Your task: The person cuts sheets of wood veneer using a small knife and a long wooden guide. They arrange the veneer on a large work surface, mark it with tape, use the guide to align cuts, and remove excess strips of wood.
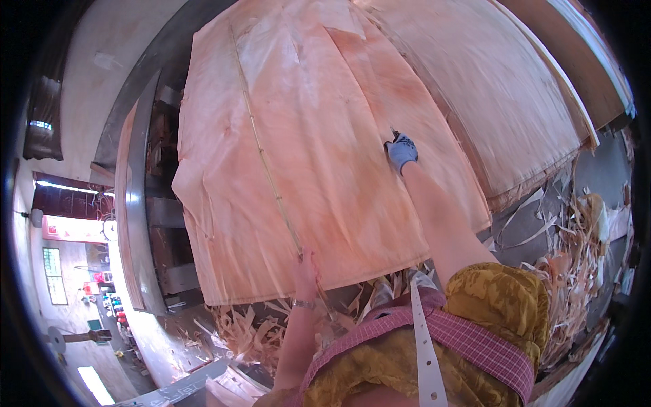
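A large stack of thin pinkish-orange wood veneer sheets (339,197) spreads out in front of me, its surface wavy and creased. Across its left part lies a long, thin, jointed bamboo stick (263,156), running away from me toward the far edge. My bare left hand (307,275) is closed around the near end of this stick, at the stack's front edge. My right hand (402,150), in a blue-grey glove, rests over the right half of the top sheet. Its fingers are closed on a small dark tool (393,131), whose tip pokes out; its kind is unclear.
A second veneer stack (502,102) stands at the right. Torn veneer strips (566,271) pile up at the right, and more scraps (258,332) lie below the front edge. A grey metal frame (135,203) runs along the left, with a bright doorway area (74,264) beyond.
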Tool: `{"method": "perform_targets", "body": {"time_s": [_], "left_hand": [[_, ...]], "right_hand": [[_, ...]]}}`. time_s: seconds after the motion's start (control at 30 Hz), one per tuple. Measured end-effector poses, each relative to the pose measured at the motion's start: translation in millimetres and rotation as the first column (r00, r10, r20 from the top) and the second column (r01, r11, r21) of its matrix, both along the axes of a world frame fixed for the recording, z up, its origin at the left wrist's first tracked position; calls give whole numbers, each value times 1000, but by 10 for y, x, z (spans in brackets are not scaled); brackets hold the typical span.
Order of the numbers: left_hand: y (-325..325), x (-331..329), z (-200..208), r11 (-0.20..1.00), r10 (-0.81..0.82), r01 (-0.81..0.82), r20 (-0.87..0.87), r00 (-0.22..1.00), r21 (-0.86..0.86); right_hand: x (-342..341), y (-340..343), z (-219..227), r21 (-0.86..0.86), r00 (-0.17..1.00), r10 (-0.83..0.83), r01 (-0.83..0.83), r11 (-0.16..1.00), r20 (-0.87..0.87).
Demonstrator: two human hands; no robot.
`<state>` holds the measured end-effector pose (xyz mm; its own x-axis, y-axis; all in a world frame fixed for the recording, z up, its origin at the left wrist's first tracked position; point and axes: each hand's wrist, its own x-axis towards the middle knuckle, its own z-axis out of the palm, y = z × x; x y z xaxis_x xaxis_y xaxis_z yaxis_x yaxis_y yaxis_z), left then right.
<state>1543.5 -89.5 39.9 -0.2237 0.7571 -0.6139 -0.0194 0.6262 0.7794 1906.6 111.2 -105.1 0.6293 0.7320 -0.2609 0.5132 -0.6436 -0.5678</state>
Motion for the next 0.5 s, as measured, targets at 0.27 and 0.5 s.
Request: {"method": "perform_targets", "body": {"time_s": [0.27, 0.5], "left_hand": [[12, -119, -125, 998, 5, -3, 46, 999, -55], [49, 49, -187, 1000, -27, 27, 34, 999, 10]], "right_hand": [[307, 115, 44, 208, 890, 39, 63, 976, -454], [156, 328, -103, 105, 996, 84, -83, 991, -4]]}}
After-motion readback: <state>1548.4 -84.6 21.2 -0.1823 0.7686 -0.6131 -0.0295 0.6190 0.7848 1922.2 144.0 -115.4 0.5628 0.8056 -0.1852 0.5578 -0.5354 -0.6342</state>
